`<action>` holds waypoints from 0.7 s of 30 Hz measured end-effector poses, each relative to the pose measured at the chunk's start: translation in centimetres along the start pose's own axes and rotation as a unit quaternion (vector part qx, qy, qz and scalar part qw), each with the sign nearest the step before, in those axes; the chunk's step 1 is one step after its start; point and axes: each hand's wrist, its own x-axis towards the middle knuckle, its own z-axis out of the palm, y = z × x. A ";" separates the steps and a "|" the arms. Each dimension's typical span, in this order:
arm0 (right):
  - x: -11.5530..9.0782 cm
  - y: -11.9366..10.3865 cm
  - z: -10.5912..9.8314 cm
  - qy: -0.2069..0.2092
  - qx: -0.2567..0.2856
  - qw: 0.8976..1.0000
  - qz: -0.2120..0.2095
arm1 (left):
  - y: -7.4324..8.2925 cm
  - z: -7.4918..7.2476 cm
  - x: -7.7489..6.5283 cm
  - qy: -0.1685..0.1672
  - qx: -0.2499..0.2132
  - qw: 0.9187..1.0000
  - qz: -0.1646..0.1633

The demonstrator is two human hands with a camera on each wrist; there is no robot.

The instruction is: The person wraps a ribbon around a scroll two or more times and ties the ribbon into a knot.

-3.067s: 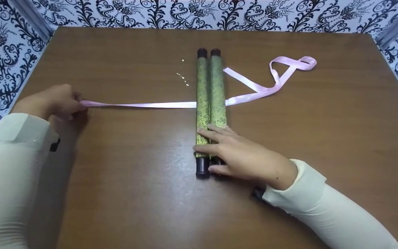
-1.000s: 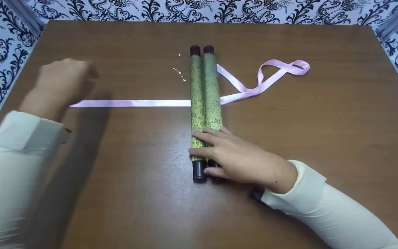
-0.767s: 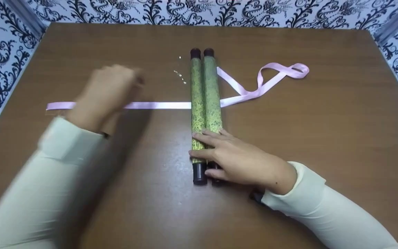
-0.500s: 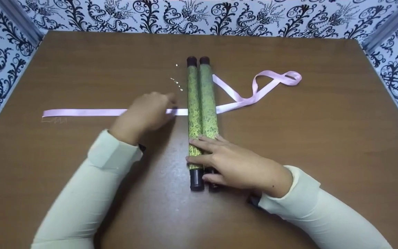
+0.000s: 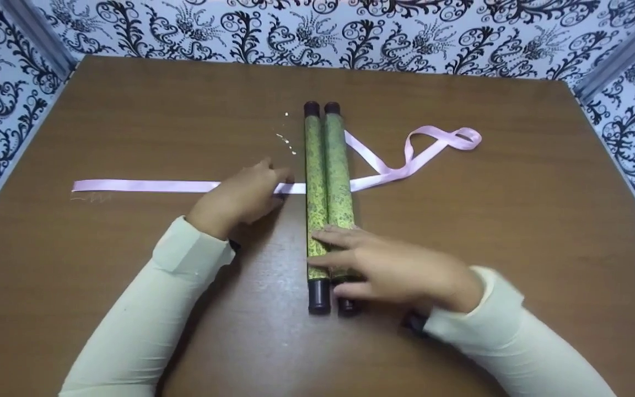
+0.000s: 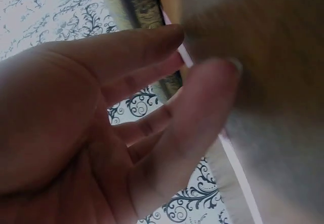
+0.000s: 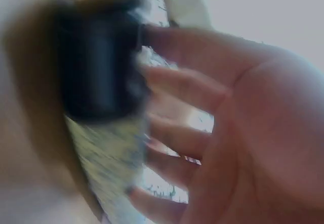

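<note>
Two green-yellow speckled tubes with dark end caps lie side by side on the wooden table, the left tube [image 5: 315, 165] and the right tube [image 5: 337, 165]. A pink satin ribbon [image 5: 141, 186] passes under both of them. My left hand [image 5: 240, 196] is over the ribbon just left of the tubes, palm down, thumb and fingers apart close to the ribbon [image 6: 241, 176] in the left wrist view. My right hand [image 5: 400, 270] spreads its fingers across the tubes' near ends. In the right wrist view a black end cap [image 7: 104, 67] appears large beside its fingers.
On the right the ribbon's tail loops loosely over the brown table [image 5: 488, 220]. Several tiny pale flecks [image 5: 286, 141] lie left of the tubes' far ends. White panels with black scrollwork [image 5: 240, 33] border the table.
My left hand has let go of the ribbon's left end, leaving it flat on the table, and has moved right to beside the tubes. My right hand has stayed at the tubes' near ends.
</note>
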 end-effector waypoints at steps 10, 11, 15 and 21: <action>-1.5 7.2 -4.0 0.181 0.039 0.982 0.047 | -0.3 -0.2 -0.4 0.002 0.041 0.999 -0.011; -1.4 7.8 -4.1 0.185 0.040 0.980 0.066 | -0.4 -0.2 -0.4 0.002 0.045 0.999 -0.016; -1.6 10.1 -3.9 0.188 0.040 0.972 0.134 | -0.3 -0.2 -0.2 -0.006 0.047 0.999 -0.024; -2.2 12.6 -3.4 0.169 0.030 0.965 0.196 | -0.1 0.1 0.2 -0.022 0.046 0.998 -0.036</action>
